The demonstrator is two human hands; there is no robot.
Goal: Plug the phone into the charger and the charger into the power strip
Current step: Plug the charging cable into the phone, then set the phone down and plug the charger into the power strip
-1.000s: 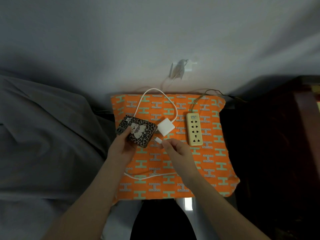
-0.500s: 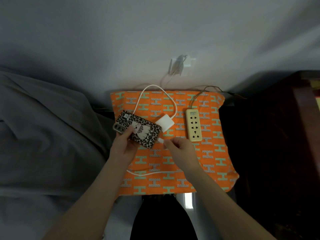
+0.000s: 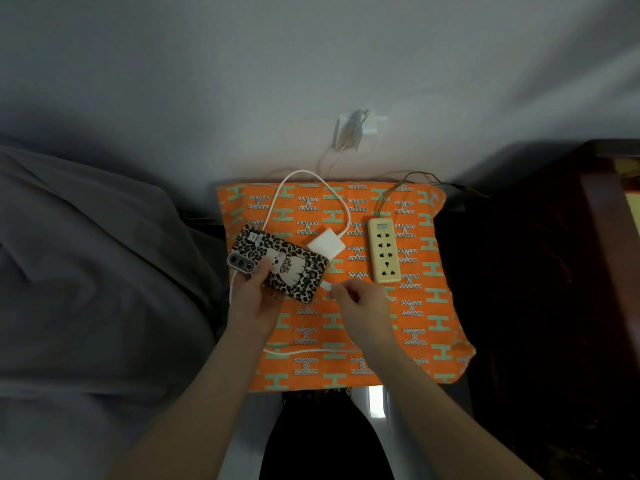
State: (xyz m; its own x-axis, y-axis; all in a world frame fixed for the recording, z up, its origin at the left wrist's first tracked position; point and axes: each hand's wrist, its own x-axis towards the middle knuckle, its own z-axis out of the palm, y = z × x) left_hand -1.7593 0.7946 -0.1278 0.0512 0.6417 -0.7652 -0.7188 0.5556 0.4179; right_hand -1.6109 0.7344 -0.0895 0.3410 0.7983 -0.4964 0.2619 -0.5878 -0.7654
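Two bare forearms reached up from the bottom of the view onto an orange cloth [image 3: 398, 327] patterned with pale green H shapes. Nearest the person, a run of the white cable [image 3: 304, 351] lay across the cloth, passing under the right wrist. The left hand [image 3: 258, 299] was closed around the phone [image 3: 280, 268], gripping its lower edge with the thumb laid over the back; the phone sat back-up in a leopard-print case with a cartoon figure on it, camera end to the left, tilted so that its right end pointed down toward the other hand. The right hand [image 3: 360, 299] pinched the white cable plug [image 3: 327, 286] between thumb and fingertips, the plug's tip right at the phone's end edge (whether it was seated in the port could not be told). Just beyond the phone lay the white charger [image 3: 326, 244], flat on the cloth and touching the phone's far edge, its cable looping away toward the wall and back. To its right, apart from it, lay the cream power strip [image 3: 383, 250], all its sockets unoccupied, with a thin cord running off its far end. Farther still stood a pale wall [image 3: 311, 64] with a small white fitting [image 3: 353, 128].
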